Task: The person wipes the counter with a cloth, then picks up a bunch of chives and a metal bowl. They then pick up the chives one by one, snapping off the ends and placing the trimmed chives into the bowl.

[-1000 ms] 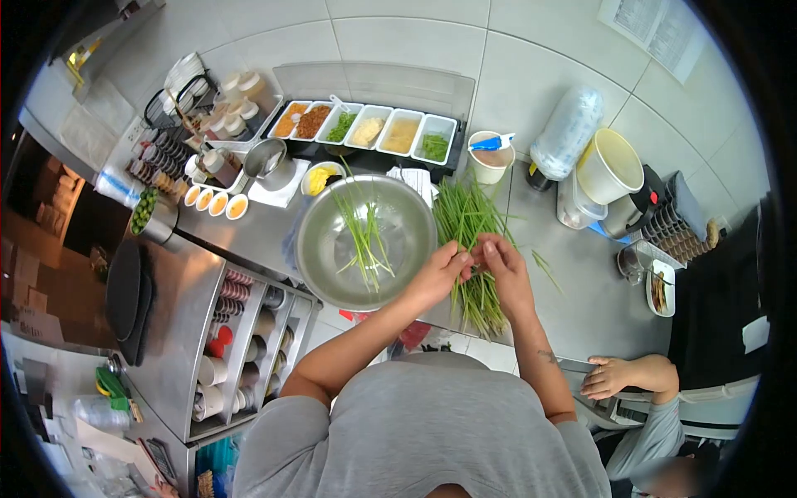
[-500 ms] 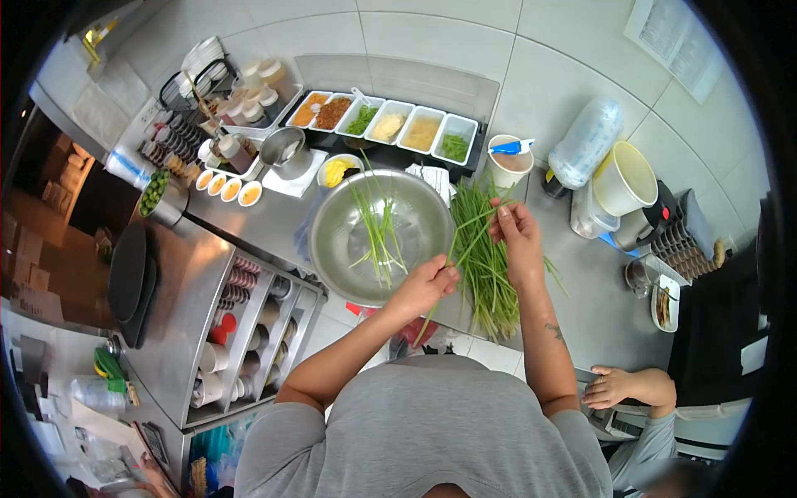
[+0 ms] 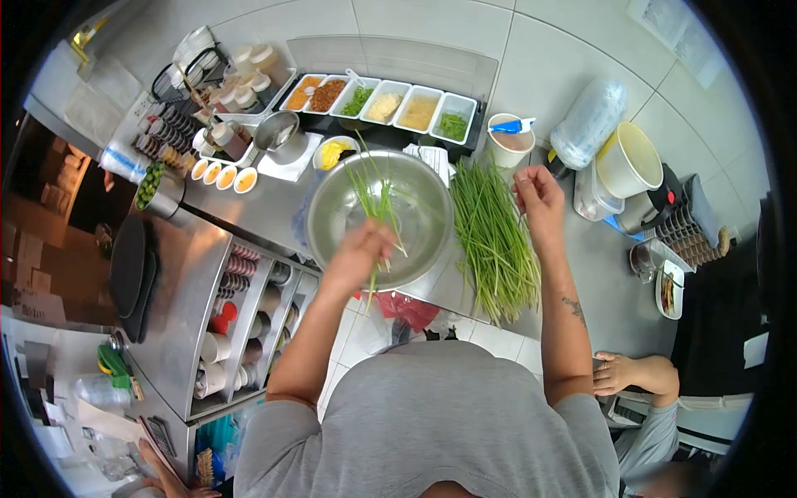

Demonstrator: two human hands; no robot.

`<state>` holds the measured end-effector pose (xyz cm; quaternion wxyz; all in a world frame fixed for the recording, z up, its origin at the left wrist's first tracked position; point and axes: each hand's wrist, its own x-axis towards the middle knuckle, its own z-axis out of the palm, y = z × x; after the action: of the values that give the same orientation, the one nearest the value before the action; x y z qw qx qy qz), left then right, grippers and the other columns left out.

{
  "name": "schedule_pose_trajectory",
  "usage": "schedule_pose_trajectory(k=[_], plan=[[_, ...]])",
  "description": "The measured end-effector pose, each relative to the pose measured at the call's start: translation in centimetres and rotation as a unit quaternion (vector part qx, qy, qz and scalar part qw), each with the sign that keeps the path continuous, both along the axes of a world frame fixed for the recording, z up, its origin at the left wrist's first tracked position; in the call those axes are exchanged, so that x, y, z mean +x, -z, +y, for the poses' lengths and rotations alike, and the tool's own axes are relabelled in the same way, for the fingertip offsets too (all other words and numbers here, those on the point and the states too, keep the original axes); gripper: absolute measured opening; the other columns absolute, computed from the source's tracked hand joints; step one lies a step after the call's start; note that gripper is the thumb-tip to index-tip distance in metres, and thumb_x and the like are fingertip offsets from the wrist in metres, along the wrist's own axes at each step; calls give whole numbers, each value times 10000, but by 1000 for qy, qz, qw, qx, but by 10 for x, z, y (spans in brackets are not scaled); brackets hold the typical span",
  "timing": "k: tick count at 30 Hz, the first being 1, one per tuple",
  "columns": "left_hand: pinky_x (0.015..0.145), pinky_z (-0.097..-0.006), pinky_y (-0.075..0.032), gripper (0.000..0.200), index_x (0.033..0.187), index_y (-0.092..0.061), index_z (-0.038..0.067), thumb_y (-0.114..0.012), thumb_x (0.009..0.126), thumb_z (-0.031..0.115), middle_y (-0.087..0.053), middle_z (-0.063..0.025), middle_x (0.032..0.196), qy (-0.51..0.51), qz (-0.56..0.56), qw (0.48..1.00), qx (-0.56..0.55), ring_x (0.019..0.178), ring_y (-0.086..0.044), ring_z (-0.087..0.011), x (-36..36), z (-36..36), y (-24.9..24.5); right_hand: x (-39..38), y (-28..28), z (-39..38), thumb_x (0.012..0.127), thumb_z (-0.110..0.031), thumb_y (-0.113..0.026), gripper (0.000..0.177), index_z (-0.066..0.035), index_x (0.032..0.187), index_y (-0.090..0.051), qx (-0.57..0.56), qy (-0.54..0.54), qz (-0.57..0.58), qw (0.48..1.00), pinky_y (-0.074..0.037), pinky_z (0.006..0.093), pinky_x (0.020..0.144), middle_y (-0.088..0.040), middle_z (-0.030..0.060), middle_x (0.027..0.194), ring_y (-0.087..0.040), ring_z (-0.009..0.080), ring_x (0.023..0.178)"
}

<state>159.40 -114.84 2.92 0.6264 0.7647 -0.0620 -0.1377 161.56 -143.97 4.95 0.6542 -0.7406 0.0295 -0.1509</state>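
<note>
A wide steel bowl (image 3: 427,220) stands on the counter with several thin green chive stalks (image 3: 371,192) lying in it. My left hand (image 3: 361,256), smeared by motion, is over the bowl's near side with its fingers curled in. A chive stalk hangs below its fingers. Right of the bowl lies a big pile of long chives (image 3: 496,245), spread lengthwise on the steel. My right hand (image 3: 540,199) is just past the pile's upper right side, fingers pinched together. Whatever may be between those fingertips is too small to make out.
Behind the bowl is a row of white tubs (image 3: 386,104) with chopped toppings. A white bucket (image 3: 510,141) with a blue-handled tool stands behind the chives. Small egg cups (image 3: 245,180) sit at left. Another person's hand (image 3: 613,373) rests at lower right.
My left hand has moved left from the chive pile to over the bowl. My right hand has drawn slightly right and up, off the chives.
</note>
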Motion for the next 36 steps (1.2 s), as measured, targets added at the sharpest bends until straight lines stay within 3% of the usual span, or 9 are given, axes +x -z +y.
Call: schedule_pose_trajectory(k=[5, 6, 8, 11, 13, 15, 22, 27, 36], plan=[[665, -288, -408, 182, 912, -556, 17, -491, 900, 186, -550, -57, 750, -165, 76, 971, -157, 700, -514, -168, 33, 17, 14, -35, 26, -14, 828, -201, -605, 178, -30, 785, -584, -320, -49, 79, 943, -432, 335, 570, -589, 71, 695, -553, 208, 612], [680, -300, -419, 200, 933, -549, -5, -498, 895, 185, -554, -86, 768, -215, -80, 973, 24, 713, -528, -199, 38, 16, 26, -47, 29, -9, 814, -197, -611, 169, -32, 788, -587, -387, -67, 98, 915, -445, 362, 588, -597, 97, 706, -569, 250, 625], [709, -325, -441, 249, 973, -535, -50, -511, 886, 181, -562, -144, 805, -274, -374, 806, 367, 738, -556, -263, 48, 12, 46, -58, 66, -13, 793, -185, -615, 157, -30, 791, -589, -457, -35, 67, 887, -452, 394, 619, -604, 127, 734, -575, 301, 664], [743, -391, -448, 268, 1006, -538, -64, -520, 877, 169, -560, -200, 898, -226, -420, 829, 291, 783, -561, -336, 33, -10, 16, -62, 68, -24, 778, -156, -611, 134, -26, 800, -584, -408, 0, 91, 908, -453, 393, 624, -603, 133, 737, -575, 302, 669], [717, -305, -451, 223, 1036, -578, 1, -552, 879, 158, -602, -128, 870, -96, -269, 947, 147, 789, -577, -204, 17, -32, 11, -70, 55, -30, 779, -140, -610, 124, -22, 804, -577, -346, 15, 120, 930, -450, 368, 611, -596, 124, 723, -569, 270, 652], [687, -286, -450, 183, 988, -600, 28, -555, 886, 172, -606, -95, 861, 40, -169, 983, 67, 777, -568, -162, -5, -64, 2, -76, 40, -35, 783, -131, -612, 122, -18, 805, -570, -310, 34, 130, 941, -444, 335, 597, -585, 115, 706, -560, 230, 632], [614, -232, -442, 253, 1023, -563, 13, -535, 906, 235, -589, -37, 831, 190, 163, 963, -97, 711, -539, -93, -15, -143, 31, -102, 24, -33, 816, -56, -606, 102, -4, 904, -602, -185, 45, 105, 976, -411, 273, 572, -554, 90, 683, -492, 151, 595], [522, -230, -409, 191, 969, -553, 48, -561, 902, 226, -545, -12, 770, 89, 217, 927, -292, 622, -499, -86, 8, -161, 38, -117, 25, -39, 814, -53, -623, 124, -4, 928, -625, -249, 20, 64, 966, -404, 274, 563, -549, 68, 701, -483, 150, 600], [501, -213, -413, 61, 883, -556, 49, -570, 881, 109, -541, 5, 699, 74, 55, 980, -174, 576, -501, -59, 26, -151, 29, -128, 24, -50, 817, -58, -628, 93, -2, 890, -622, -239, 40, 69, 968, -406, 274, 557, -554, 78, 712, -488, 154, 588]])
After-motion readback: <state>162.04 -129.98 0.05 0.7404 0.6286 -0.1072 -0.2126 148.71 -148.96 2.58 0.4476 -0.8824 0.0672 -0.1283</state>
